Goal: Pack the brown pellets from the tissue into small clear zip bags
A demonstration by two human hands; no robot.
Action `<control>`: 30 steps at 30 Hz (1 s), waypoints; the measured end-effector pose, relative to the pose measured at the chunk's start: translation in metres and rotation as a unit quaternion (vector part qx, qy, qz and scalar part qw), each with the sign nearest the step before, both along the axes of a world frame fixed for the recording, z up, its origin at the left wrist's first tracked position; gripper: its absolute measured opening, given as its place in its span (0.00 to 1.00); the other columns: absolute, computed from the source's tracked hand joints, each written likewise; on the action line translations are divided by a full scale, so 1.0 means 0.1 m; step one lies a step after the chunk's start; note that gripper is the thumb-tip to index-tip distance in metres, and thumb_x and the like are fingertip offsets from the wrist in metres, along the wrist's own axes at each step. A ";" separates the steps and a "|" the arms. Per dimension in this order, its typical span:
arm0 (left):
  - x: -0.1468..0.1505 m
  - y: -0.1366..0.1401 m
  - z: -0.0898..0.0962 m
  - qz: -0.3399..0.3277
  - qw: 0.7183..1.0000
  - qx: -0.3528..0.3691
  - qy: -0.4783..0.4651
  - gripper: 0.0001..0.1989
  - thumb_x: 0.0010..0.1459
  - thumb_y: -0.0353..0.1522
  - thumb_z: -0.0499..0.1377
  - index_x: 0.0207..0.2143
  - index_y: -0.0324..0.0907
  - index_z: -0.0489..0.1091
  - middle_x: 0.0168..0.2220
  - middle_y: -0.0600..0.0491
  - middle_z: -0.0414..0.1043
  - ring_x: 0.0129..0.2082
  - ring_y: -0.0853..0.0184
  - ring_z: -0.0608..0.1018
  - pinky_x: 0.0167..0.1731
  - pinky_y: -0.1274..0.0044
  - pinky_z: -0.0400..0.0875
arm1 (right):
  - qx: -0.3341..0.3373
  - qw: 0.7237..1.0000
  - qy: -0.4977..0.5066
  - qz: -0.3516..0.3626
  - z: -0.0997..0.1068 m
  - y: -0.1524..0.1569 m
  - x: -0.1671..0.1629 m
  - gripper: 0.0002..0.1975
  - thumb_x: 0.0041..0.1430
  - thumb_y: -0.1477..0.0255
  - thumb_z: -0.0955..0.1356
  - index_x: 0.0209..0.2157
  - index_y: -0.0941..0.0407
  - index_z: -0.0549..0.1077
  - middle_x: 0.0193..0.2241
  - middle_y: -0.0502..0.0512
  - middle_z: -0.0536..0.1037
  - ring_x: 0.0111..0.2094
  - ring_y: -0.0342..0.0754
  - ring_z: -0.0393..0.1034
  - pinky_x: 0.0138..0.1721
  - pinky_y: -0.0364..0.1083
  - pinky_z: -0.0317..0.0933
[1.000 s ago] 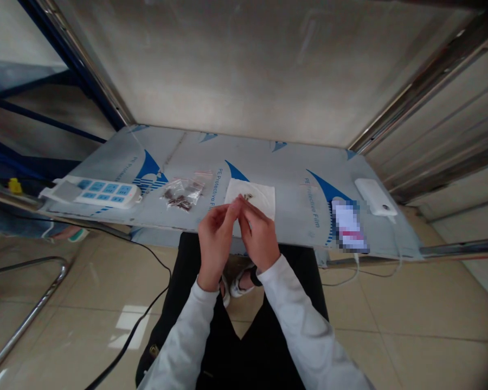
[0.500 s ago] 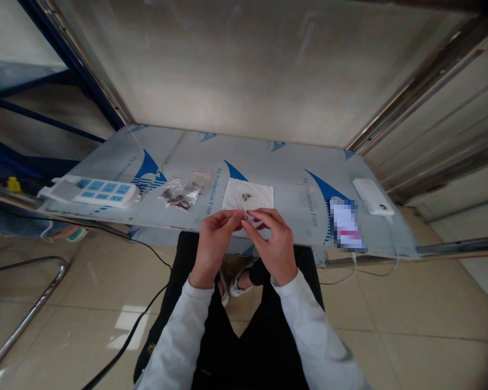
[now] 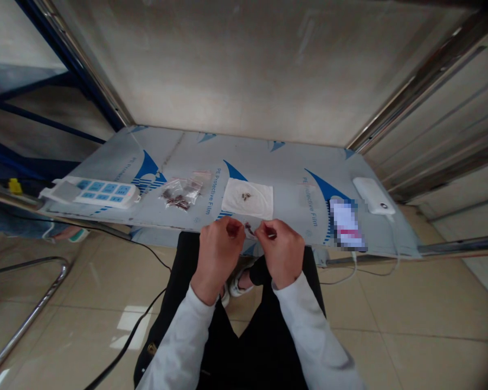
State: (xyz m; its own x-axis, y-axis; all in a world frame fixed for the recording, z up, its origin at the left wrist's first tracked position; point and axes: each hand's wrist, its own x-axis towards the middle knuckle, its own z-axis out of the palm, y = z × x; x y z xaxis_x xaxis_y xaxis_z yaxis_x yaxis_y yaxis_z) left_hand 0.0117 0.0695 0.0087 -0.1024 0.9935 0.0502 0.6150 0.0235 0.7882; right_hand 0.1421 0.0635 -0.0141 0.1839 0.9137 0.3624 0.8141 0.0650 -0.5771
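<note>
A small clear bag [image 3: 250, 229] with dark pieces sits between my two hands at the near edge of the counter [image 3: 284, 168]; whether it touches the surface I cannot tell. My right grip [image 3: 284, 252] pinches the bag's right side, thumb and fingertips together. My left grip [image 3: 219, 252] curls just beside its left side, tips close together, though I cannot tell whether they hold the plastic. Just beyond, a white sheet [image 3: 264, 205] lies flat with a few small brownish bits [image 3: 246, 196] near its middle. To the left, clear packets [image 3: 183, 195] holding dark pieces lie in a cluster, and farther left is a white power strip [image 3: 108, 193] with blue sockets. On the right, a phone [image 3: 347, 225], its screen pixelated, lies near the edge, with a white device [image 3: 372, 196] beyond it.
</note>
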 end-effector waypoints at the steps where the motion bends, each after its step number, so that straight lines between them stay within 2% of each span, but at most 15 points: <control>1: 0.01 -0.01 0.02 0.011 1.000 0.007 0.015 0.05 0.52 0.31 0.58 0.29 0.40 0.73 0.27 0.51 0.77 0.29 0.64 0.79 0.31 0.75 0.69 | 0.002 1.000 0.005 0.002 -0.02 -0.01 -0.01 0.05 0.54 0.73 0.67 0.26 0.56 0.73 0.25 0.53 0.78 0.25 0.47 0.72 0.30 0.45 0.63; 4: 0.03 0.01 0.02 0.034 0.999 0.025 -0.001 0.04 0.52 0.31 0.57 0.31 0.40 0.71 0.28 0.52 0.76 0.29 0.66 0.78 0.31 0.76 0.69 | 0.036 0.997 0.043 0.046 -0.06 -0.04 -0.01 0.04 0.56 0.74 0.66 0.28 0.56 0.72 0.29 0.54 0.77 0.31 0.49 0.73 0.36 0.47 0.65; 6: 0.03 0.04 -0.03 0.022 0.997 0.024 -0.064 0.04 0.53 0.31 0.57 0.32 0.40 0.69 0.28 0.52 0.75 0.28 0.68 0.77 0.31 0.77 0.69 | 0.057 0.987 0.085 0.120 -0.09 -0.03 0.03 0.08 0.58 0.72 0.65 0.40 0.56 0.71 0.41 0.59 0.77 0.45 0.52 0.71 0.46 0.50 0.63; 7: 0.03 0.06 -0.06 0.010 0.994 0.021 -0.106 0.05 0.54 0.31 0.56 0.32 0.40 0.69 0.28 0.53 0.74 0.27 0.69 0.77 0.30 0.78 0.69 | 0.055 0.978 0.107 0.170 -0.11 -0.02 0.06 0.16 0.58 0.70 0.66 0.48 0.57 0.68 0.50 0.62 0.72 0.52 0.53 0.66 0.52 0.53 0.60; 9: 0.01 0.10 -0.13 -0.019 0.980 0.014 -0.196 0.05 0.54 0.32 0.56 0.33 0.40 0.68 0.27 0.54 0.73 0.26 0.70 0.76 0.29 0.79 0.69 | 0.028 0.954 0.145 0.262 -0.14 0.03 0.12 0.37 0.53 0.65 0.70 0.61 0.56 0.53 0.62 0.64 0.58 0.62 0.55 0.53 0.59 0.56 0.52; 10: 0.00 0.11 -0.17 -0.035 0.971 0.011 -0.238 0.05 0.54 0.32 0.56 0.33 0.40 0.67 0.27 0.54 0.72 0.26 0.71 0.75 0.29 0.79 0.69 | 0.009 0.941 0.160 0.298 -0.15 0.07 0.15 0.46 0.49 0.63 0.73 0.63 0.56 0.47 0.64 0.64 0.54 0.63 0.56 0.49 0.61 0.57 0.49; 11: -0.02 0.13 -0.19 -0.050 0.961 0.008 -0.273 0.05 0.54 0.32 0.57 0.34 0.40 0.67 0.28 0.55 0.72 0.26 0.72 0.75 0.29 0.80 0.69 | -0.010 0.930 0.173 0.324 -0.16 0.12 0.17 0.51 0.45 0.62 0.75 0.64 0.54 0.44 0.64 0.64 0.53 0.64 0.56 0.49 0.61 0.57 0.49; 12: -0.03 0.14 -0.21 -0.063 0.953 0.006 -0.297 0.06 0.54 0.32 0.57 0.34 0.39 0.67 0.28 0.55 0.72 0.26 0.72 0.75 0.29 0.80 0.69 | -0.025 0.921 0.183 0.342 -0.17 0.16 0.19 0.53 0.42 0.62 0.76 0.64 0.53 0.45 0.63 0.63 0.56 0.63 0.57 0.51 0.61 0.57 0.49; 13: -0.06 0.14 -0.21 -0.072 0.947 0.003 -0.312 0.06 0.54 0.32 0.58 0.34 0.39 0.67 0.29 0.54 0.73 0.27 0.72 0.75 0.29 0.81 0.69 | -0.035 0.915 0.190 0.355 -0.18 0.21 0.20 0.51 0.42 0.62 0.76 0.63 0.52 0.49 0.61 0.62 0.60 0.61 0.56 0.55 0.60 0.56 0.51; 15: -0.10 0.14 -0.19 -0.078 0.949 0.003 -0.305 0.06 0.54 0.32 0.58 0.34 0.39 0.69 0.31 0.53 0.75 0.29 0.71 0.77 0.30 0.81 0.70 | -0.037 0.905 0.198 0.375 -0.18 0.29 0.21 0.40 0.44 0.64 0.76 0.58 0.52 0.59 0.54 0.59 0.68 0.55 0.54 0.63 0.56 0.54 0.56; 17: -0.14 0.13 -0.14 -0.066 0.967 0.017 -0.245 0.06 0.54 0.32 0.58 0.34 0.39 0.71 0.31 0.52 0.76 0.30 0.70 0.77 0.32 0.80 0.70 | -0.012 0.905 0.197 0.376 -0.18 0.34 0.21 0.30 0.46 0.66 0.75 0.51 0.52 0.67 0.46 0.56 0.73 0.48 0.52 0.68 0.51 0.51 0.61; 19: -0.16 0.10 -0.06 -0.045 0.985 0.042 -0.159 0.06 0.55 0.31 0.58 0.35 0.40 0.72 0.31 0.53 0.77 0.29 0.70 0.78 0.32 0.79 0.71 | 0.011 0.912 0.190 0.365 -0.19 0.35 0.19 0.25 0.47 0.68 0.74 0.49 0.53 0.68 0.39 0.53 0.73 0.42 0.50 0.69 0.46 0.49 0.63; 22: -0.16 0.07 0.03 -0.018 0.995 0.080 -0.056 0.07 0.55 0.30 0.57 0.35 0.42 0.74 0.30 0.53 0.77 0.28 0.70 0.78 0.32 0.79 0.70 | 0.016 0.926 0.160 0.342 -0.22 0.33 0.13 0.28 0.48 0.70 0.73 0.52 0.53 0.67 0.35 0.52 0.70 0.37 0.48 0.68 0.42 0.48 0.64; 26: -0.15 0.07 0.07 -0.005 0.996 0.093 0.013 0.08 0.56 0.29 0.56 0.36 0.43 0.74 0.31 0.53 0.78 0.28 0.68 0.78 0.31 0.78 0.69 | -0.006 0.946 0.110 0.304 -0.24 0.31 0.00 0.36 0.45 0.71 0.73 0.57 0.53 0.61 0.39 0.54 0.67 0.36 0.49 0.66 0.39 0.49 0.66; 30: -0.20 0.11 0.03 -0.006 0.994 0.091 0.065 0.08 0.57 0.30 0.55 0.36 0.43 0.75 0.32 0.52 0.78 0.28 0.66 0.78 0.31 0.77 0.68 | -0.019 0.956 0.074 0.284 -0.22 0.30 -0.14 0.32 0.48 0.73 0.70 0.56 0.53 0.62 0.42 0.56 0.68 0.39 0.50 0.67 0.41 0.49 0.66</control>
